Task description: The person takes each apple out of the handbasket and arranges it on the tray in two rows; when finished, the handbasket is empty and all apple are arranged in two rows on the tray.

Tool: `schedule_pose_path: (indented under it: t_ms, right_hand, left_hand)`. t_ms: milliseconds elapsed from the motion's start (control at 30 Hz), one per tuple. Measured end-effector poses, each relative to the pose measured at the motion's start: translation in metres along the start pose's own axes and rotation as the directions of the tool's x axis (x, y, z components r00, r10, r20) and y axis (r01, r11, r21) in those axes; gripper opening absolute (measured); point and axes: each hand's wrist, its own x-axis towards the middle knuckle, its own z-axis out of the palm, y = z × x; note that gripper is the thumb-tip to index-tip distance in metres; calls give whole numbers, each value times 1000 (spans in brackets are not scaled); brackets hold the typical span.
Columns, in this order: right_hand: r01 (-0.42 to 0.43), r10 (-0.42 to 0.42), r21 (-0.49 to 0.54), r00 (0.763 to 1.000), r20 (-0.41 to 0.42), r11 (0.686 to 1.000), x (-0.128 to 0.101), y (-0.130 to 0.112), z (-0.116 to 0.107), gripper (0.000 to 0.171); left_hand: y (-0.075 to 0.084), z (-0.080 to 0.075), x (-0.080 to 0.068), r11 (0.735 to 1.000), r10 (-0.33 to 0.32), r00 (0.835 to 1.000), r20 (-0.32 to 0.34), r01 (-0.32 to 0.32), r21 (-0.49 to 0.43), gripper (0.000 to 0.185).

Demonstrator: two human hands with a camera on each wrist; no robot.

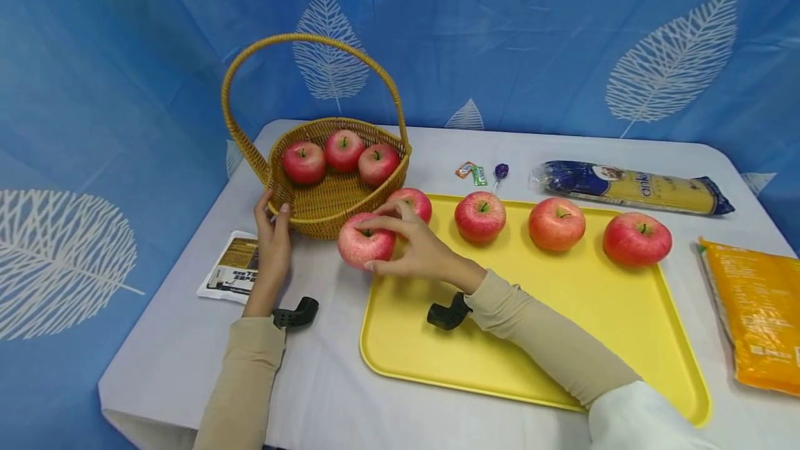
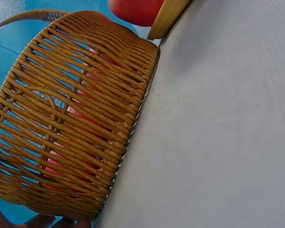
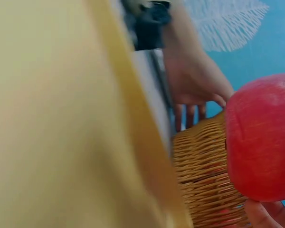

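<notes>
On the counter's [image 1: 325,380] left side, the left hand [image 1: 273,238] clasps the wicker basket's [image 1: 331,208] rim, thumb hooked over the edge; three apples lie inside. Just right, the right hand [image 1: 415,248] curls its fingers around a red apple [image 1: 364,243] between the basket and the yellow tray [image 1: 562,339], where four more apples sit.

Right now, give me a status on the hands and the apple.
Right hand grips apple beside basket. Left hand holds basket rim. Three apples already inside; four on tray. Nothing blocking.
</notes>
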Motion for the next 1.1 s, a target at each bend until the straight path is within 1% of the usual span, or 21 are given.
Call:
schedule_pose_path:
  t_ms: [133,300,433,633,767,967,1100]
  right_hand:
    - [10,-11,15,998,61,1000,-20,2,-2,51]
    - [-29,28,9,991,133,1000,-44,3,-7,51]
    - [-37,36,0,989,146,999,-58,4,-10,50]
    - [-33,37,-27,988,148,999,-76,7,-10,50]
    - [-13,18,-35,989,147,999,-82,5,-7,49]
    - [23,-17,-43,991,136,999,-84,0,1,51]
    - [18,-9,-61,990,140,998,-85,-2,3,56]
  left_hand:
    - [9,0,-3,1000,-20,1000,13,20,-18,51]
    - [24,2,-10,999,-38,999,19,38,-2,51]
    - [27,3,-12,999,-44,999,16,44,6,51]
    - [27,2,-11,999,-33,999,16,32,2,51]
    - [26,3,-11,1000,-28,999,18,28,0,51]
    - [23,3,-10,999,-34,999,22,34,-14,51]
    - [24,2,-10,999,-40,999,22,40,-19,51]
